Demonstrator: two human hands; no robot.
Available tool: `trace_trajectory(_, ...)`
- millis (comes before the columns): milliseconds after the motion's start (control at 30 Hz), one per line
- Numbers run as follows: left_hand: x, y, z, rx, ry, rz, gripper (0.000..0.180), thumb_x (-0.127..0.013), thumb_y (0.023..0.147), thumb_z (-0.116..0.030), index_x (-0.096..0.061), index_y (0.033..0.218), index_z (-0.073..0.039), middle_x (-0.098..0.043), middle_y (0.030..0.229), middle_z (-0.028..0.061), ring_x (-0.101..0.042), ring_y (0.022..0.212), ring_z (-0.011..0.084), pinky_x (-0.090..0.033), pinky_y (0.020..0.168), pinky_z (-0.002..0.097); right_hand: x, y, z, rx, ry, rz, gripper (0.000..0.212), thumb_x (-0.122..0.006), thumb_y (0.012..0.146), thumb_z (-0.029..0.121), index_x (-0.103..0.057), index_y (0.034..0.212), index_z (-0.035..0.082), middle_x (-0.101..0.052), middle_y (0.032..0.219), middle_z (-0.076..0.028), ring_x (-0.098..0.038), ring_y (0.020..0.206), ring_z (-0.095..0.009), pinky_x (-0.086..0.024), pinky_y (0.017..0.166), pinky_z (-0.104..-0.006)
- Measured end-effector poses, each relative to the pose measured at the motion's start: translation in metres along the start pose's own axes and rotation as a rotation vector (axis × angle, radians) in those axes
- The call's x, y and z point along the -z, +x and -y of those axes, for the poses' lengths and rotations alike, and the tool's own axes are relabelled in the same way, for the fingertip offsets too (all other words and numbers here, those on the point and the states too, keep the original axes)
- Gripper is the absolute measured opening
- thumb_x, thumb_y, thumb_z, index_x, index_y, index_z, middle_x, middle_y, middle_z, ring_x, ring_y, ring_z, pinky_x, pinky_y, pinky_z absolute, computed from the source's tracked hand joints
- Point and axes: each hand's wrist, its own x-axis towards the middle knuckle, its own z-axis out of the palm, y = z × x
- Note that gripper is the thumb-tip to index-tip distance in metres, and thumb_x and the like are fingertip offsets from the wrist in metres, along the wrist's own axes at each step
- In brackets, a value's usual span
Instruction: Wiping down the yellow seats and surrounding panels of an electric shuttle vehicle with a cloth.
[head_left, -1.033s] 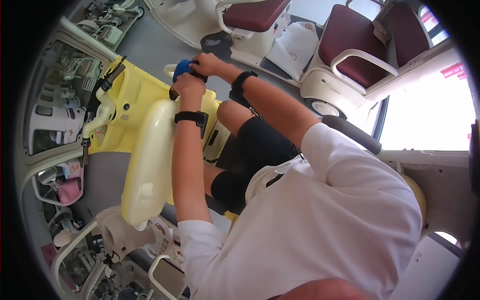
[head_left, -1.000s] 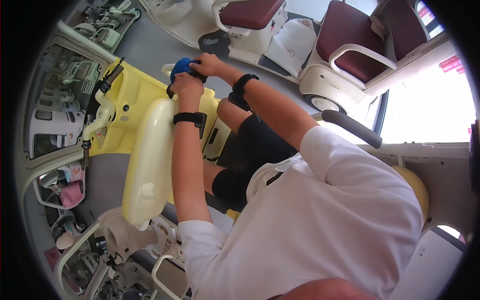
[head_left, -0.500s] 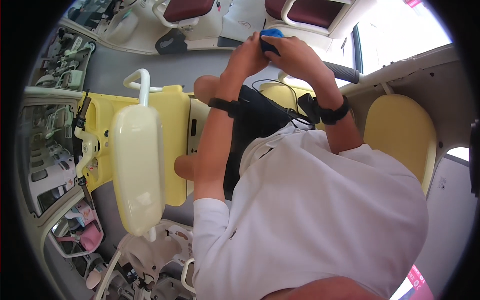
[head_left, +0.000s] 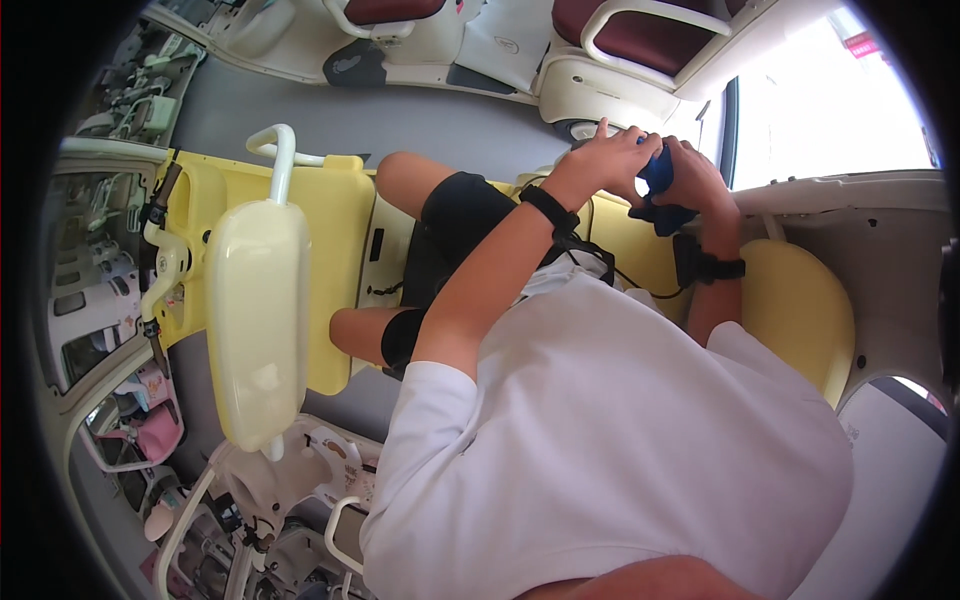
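Observation:
A crumpled blue cloth point(head_left: 655, 178) is bunched between my two hands, over the yellow rear seat at the far right. My left hand point(head_left: 615, 163) grips the cloth from its left side, with one finger sticking up. My right hand point(head_left: 703, 183) closes on its right side, and a dark fold hangs below. Part of the cloth is hidden by my fingers. Each wrist wears a black strap; a dark cable runs near the right one.
A cream front seat back point(head_left: 258, 320) stands left of my knees on a yellow vehicle, with its handlebar point(head_left: 165, 265) beyond. A rounded yellow backrest point(head_left: 797, 310) is at my right. Another vehicle's dark red seat point(head_left: 650, 40) lies across the grey floor point(head_left: 290, 120).
Both hands have moved right and nearer to me with the blue cloth. The cloth now hangs looser, and the view has shifted slightly.

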Motion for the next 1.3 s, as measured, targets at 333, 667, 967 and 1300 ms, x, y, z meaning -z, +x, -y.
trace_trajectory(333, 0.008, -0.024, 0.046, 0.249, -0.187, -0.038, 0.08, -0.084, 0.067, -0.05, -0.041, 0.122, -0.01, -0.052, 0.129, 0.0113, -0.051, 0.125, 0.0317, -0.016, 0.116, 0.0641, -0.002, 0.039, 0.057, 0.136, -0.067, -0.023, 0.059, -0.084, 0.059, 0.03, -0.063, 0.112, 0.014, -0.066, 0.108, -0.012, -0.066, 0.099, -0.033, -0.054, 0.086, -0.0432)
trace_trajectory(667, 0.0, -0.066, 0.088, 0.51, -0.193, 0.008, 0.081, -0.077, 0.079, -0.046, -0.036, 0.136, -0.005, -0.046, 0.147, 0.018, -0.046, 0.134, 0.0336, -0.026, 0.112, 0.0581, -0.051, 0.124, 0.101, 0.321, -0.15, 0.114, 0.041, -0.079, 0.067, 0.034, -0.07, 0.1, 0.011, -0.072, 0.091, -0.012, -0.069, 0.089, -0.035, -0.056, 0.078, -0.0437)
trace_trajectory(967, -0.019, -0.018, 0.066, 0.238, -0.15, -0.056, 0.096, -0.077, 0.075, -0.046, -0.031, 0.14, 0.007, -0.045, 0.14, 0.0273, -0.044, 0.131, 0.0404, -0.032, 0.113, 0.05, -0.025, 0.091, 0.052, 0.241, 0.036, 0.143, 0.1, -0.077, 0.065, 0.033, -0.03, 0.152, 0.017, -0.053, 0.132, -0.025, -0.057, 0.118, -0.042, -0.049, 0.099, -0.0435)
trace_trajectory(1300, -0.022, 0.019, -0.012, 0.089, 0.051, -0.312, 0.079, -0.08, 0.069, -0.053, -0.052, 0.122, -0.002, -0.062, 0.116, 0.0136, -0.058, 0.114, 0.0285, -0.043, 0.096, 0.0445, 0.029, 0.046, -0.033, -0.183, 0.355, 0.526, 0.062, -0.083, 0.074, 0.042, -0.063, 0.12, 0.005, -0.069, 0.108, -0.009, -0.066, 0.09, -0.018, -0.053, 0.082, -0.0326)
